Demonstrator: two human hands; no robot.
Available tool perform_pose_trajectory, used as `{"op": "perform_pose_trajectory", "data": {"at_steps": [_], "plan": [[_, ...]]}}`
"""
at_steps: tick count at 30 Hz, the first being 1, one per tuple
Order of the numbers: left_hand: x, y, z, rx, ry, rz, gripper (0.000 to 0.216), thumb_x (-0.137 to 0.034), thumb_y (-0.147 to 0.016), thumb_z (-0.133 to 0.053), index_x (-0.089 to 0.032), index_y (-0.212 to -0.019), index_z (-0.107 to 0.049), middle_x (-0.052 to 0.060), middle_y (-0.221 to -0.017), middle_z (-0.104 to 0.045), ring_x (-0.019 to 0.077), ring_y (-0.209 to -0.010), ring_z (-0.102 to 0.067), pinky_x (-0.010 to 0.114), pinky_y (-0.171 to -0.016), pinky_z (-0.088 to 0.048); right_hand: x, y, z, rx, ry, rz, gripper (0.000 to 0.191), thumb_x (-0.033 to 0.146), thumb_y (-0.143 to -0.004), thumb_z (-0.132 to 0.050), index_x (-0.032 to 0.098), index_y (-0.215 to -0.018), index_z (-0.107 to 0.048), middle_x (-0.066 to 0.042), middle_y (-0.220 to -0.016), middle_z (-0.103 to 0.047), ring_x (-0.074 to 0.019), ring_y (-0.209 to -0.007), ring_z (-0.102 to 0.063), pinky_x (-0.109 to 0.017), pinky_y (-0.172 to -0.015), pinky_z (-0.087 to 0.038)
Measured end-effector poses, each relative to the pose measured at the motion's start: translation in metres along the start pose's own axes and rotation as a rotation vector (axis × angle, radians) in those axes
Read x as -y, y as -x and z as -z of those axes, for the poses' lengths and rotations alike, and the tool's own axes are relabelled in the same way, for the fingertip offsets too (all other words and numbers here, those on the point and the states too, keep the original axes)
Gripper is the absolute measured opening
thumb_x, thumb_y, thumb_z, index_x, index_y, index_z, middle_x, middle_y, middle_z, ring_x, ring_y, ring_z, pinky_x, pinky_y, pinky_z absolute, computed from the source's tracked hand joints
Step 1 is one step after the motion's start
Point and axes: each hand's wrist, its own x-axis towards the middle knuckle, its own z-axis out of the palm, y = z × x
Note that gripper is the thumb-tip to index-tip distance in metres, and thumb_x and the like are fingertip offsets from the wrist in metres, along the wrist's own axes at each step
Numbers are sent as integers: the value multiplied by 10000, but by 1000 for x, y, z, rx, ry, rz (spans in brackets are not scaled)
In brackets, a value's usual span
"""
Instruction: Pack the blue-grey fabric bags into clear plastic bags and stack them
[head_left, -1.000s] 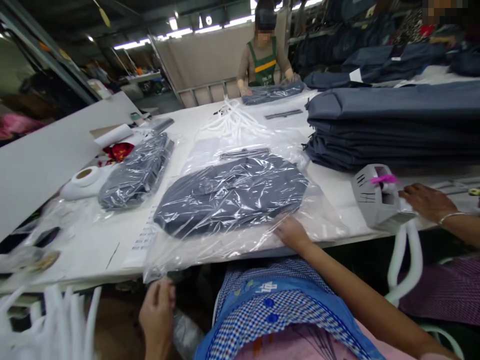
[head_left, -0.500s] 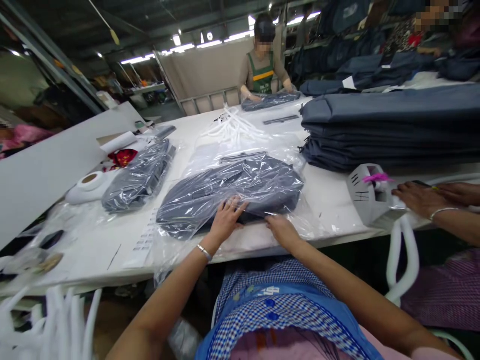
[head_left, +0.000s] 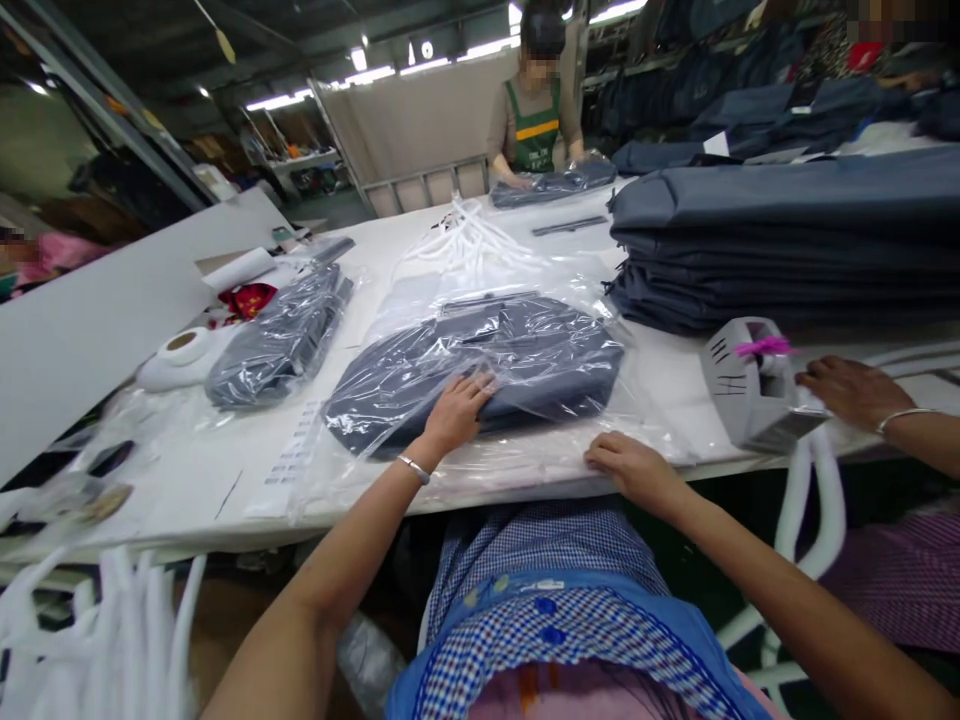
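Under glossy plastic, a navy bundle; left hand flat atop; right hand curled, grip unclear.

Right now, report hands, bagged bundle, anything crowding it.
Left hand on bagged dark bundle; right hand at table's near edge. Bundle lying in clear plastic. Dark stack and grey device to its right.

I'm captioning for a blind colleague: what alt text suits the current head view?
A person's left hand rests on a dark, plastic-covered bundle on a white table, the right hand at loose clear plastic near the table's edge. A stack of dark fabric lies at right; a co-worker stands opposite.
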Motion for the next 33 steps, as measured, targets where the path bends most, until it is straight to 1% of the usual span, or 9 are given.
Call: {"op": "perform_pose_trajectory", "data": {"at_steps": [2, 4, 7, 11, 16, 22, 26, 30, 33], "plan": [[-6, 9, -6, 6, 47, -17, 646, -294, -882, -633, -177, -1483, -426, 150, -1543, -429, 289, -1444, -351, 498, -1202, -268, 11, -1, -14, -66, -34, -12, 244, 194, -943, -496, 198, -1074, -701, -126, -1220, -639, -261, -1130, -560, -409, -973, -452], [-10, 17, -8, 26, 44, -50, 694, -375, -894, -634, -211, -1515, -373, 147, -1577, -375, 308, -1480, -281, 546, -1209, -220, 26, -10, -29, -109, -73, 2, 370, 284, -924, -583, 202, -1283, -615, -134, -1389, -557, -289, -1254, -501, -459, -1072, -400], [-12, 24, -5, 68, -20, -64, 739, -325, -890, -647, -278, -1544, -307, 133, -1611, -314, 327, -1498, -238, 586, -1198, -204, 43, -33, -47, -90, -91, 14, 568, 327, -897, -648, 218, -1433, -497, -132, -1358, -582, -291, -1217, -521, -446, -1051, -419], [-12, 23, -6, 61, -92, -61, 740, -267, -893, -638, -285, -1549, -295, 136, -1605, -329, 320, -1489, -267, 562, -1191, -243, 51, -57, -57, -17, -86, 24, 281, 260, -962, -547, 190, -1200, -680, -90, -995, -670, -230, -963, -592, -335, -876, -471], [-14, 13, -23, -7, -97, -38, 620, -195, -948, -530, -316, -1526, -342, 89, -1584, -385, 284, -1456, -350, 553, -1184, -284, 53, -49, -56, -15, -105, 241, 269, 151, -979, -458, 197, -984, -724, -53, -878, -620, -173, -849, -560, -256, -748, -443], [-23, 14, -48, -84, -20, 10, 525, -229, -973, -512, -313, -1482, -416, 59, -1569, -414, 251, -1419, -419, 507, -1185, -328, 57, -19, -60, -37, -123, 218, 254, 180, -983, -475, 215, -1066, -712, -35, -848, -635, -157, -773, -584, -236, -674, -456], [-28, 33, -42, -180, 43, 19, 481, -191, -960, -537, -268, -1432, -483, 71, -1494, -517, 232, -1360, -494, 467, -1157, -381, 64, -18, -46, 45, -222, 214, 211, 247, -988, -517, 217, -1081, -704, -16, -828, -678, -145, -729, -637, -229, -661, -494], [-39, 54, -20, -423, 12, -26, 453, -125, -932, -581, -274, -1360, -559, 35, -1260, -700, 167, -1174, -628, 317, -1037, -474, 64, -40, -31, -302, -187, 225, 271, 165, -979, -494, 193, -1188, -665, -78, -1007, -732, -182, -907, -680, -310, -808, -565], [-42, 50, -4, -536, -189, 20, 531, -180, -890, -668, -304, -1390, -540, 76, -1332, -654, 238, -1219, -600, 398, -1064, -440, 59, -68, -29, -482, -79, 265, 366, 69, -942, -477, 198, -1240, -644, -99, -1130, -724, -202, -1064, -665, -419, -968, -547]]}}
